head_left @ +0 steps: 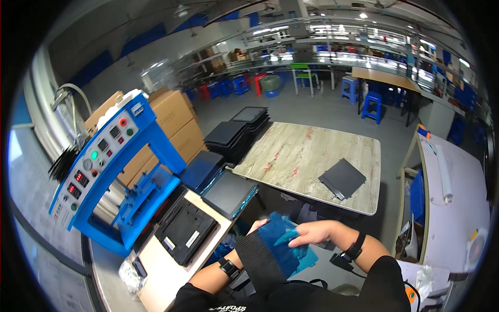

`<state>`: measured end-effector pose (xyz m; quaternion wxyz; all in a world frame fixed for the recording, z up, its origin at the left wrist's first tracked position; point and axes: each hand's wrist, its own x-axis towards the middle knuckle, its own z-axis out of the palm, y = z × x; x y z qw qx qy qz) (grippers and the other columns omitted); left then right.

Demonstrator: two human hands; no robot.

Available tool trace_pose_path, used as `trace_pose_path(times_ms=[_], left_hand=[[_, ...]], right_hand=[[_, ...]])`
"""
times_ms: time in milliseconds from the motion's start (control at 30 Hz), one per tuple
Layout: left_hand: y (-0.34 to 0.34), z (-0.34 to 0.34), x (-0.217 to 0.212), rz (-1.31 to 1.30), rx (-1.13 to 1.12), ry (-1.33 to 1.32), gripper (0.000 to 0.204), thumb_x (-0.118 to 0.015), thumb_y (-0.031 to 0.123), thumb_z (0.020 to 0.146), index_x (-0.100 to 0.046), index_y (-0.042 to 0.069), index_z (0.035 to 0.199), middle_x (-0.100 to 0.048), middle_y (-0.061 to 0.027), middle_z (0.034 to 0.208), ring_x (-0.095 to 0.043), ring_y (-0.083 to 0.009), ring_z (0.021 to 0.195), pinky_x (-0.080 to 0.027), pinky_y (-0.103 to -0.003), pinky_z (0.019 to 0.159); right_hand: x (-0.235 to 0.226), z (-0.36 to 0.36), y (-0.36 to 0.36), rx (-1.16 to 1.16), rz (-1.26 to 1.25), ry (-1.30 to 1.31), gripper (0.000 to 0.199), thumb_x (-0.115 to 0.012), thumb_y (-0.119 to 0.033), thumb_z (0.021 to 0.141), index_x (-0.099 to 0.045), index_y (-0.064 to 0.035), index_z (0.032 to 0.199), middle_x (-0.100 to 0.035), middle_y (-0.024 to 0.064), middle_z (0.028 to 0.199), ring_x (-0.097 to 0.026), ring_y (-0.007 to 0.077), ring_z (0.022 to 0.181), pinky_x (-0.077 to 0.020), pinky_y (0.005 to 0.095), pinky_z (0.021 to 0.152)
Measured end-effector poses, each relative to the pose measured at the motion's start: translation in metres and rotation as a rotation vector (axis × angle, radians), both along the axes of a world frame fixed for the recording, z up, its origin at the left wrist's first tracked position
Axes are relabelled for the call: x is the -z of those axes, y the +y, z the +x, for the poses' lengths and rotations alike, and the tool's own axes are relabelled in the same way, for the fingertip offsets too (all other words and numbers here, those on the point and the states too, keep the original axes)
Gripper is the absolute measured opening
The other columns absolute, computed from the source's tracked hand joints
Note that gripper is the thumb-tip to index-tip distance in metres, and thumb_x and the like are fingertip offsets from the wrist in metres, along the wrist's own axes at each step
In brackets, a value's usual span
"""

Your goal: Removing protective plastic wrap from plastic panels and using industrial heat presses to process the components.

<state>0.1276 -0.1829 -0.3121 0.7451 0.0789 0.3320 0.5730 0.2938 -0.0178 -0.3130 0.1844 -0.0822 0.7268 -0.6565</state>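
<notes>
A person holds a flat black sheet with fine lines up close, just in front of their black shirt. A thin, shiny blue plastic film covers part of it. The right hand has its thumb and fingers squeezed on a loose bit of the film. The left hand is at the top edge of the sheet. Most of it hides behind the sheet, so I cannot tell how its fingers are bent.

To the left is a pale wooden bench. A flat black plastic tray lies on it, near a big blue metal machine with buttons. Past the hands is a low table with a gray-brown wood look. Some thin, flat black sheets lie on its right part.
</notes>
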Motion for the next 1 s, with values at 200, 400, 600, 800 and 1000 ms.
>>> trace_pose_path(times_ms=[200,400,600,800,1000], left_hand=[[-0.037,-0.034,-0.004,0.300,-0.041,-0.252,0.058,-0.046,0.044,0.090,-0.043,0.009,0.136,-0.056,-0.0211,0.122,-0.057,-0.0341,0.110,-0.047,-0.045,0.092],[-0.114,-0.087,-0.004,0.086,-0.490,0.178,0.056,-0.047,0.054,0.092,-0.044,0.017,0.134,-0.058,-0.0178,0.115,-0.060,-0.0348,0.105,-0.052,-0.047,0.083],[-0.199,-0.151,-0.004,0.190,-0.858,0.100,0.054,-0.049,0.056,0.090,-0.048,0.014,0.124,-0.059,-0.0152,0.109,-0.060,-0.0311,0.104,-0.052,-0.045,0.084],[-0.265,-0.211,-0.011,0.431,-1.047,0.457,0.045,-0.039,0.047,0.097,-0.048,0.009,0.119,-0.055,-0.0152,0.116,-0.056,-0.0290,0.107,-0.049,-0.041,0.088],[-0.280,-0.207,-0.041,0.282,-1.268,0.399,0.065,-0.029,0.054,0.097,-0.032,0.007,0.142,-0.040,-0.0172,0.142,-0.035,-0.0324,0.133,-0.022,-0.046,0.113]], right_hand=[[-0.014,-0.002,0.070,0.349,0.121,-0.243,0.034,-0.062,-0.021,0.090,-0.059,0.0008,0.117,-0.064,0.0024,0.106,-0.058,0.0125,0.094,-0.0476,0.0308,0.085],[0.026,0.039,0.123,0.921,-0.166,-0.041,0.032,-0.056,-0.003,0.086,-0.057,0.0015,0.118,-0.064,0.0077,0.106,-0.063,0.0218,0.091,-0.0509,0.0355,0.083],[0.127,-0.015,0.043,0.959,-0.068,-0.437,0.012,-0.060,-0.010,0.087,-0.061,-0.0089,0.099,-0.060,0.0003,0.075,-0.052,0.0109,0.051,-0.0377,0.0248,0.040],[0.197,-0.104,-0.051,0.784,0.076,-0.376,0.016,-0.064,-0.023,0.087,-0.061,-0.0085,0.092,-0.052,-0.0024,0.057,-0.042,0.0100,0.038,-0.0301,0.0253,0.034],[0.272,-0.157,-0.049,1.029,-0.178,-0.785,0.019,-0.055,-0.011,0.092,-0.048,-0.0082,0.109,-0.058,0.0055,0.082,-0.060,0.0171,0.058,-0.0499,0.0299,0.044]])
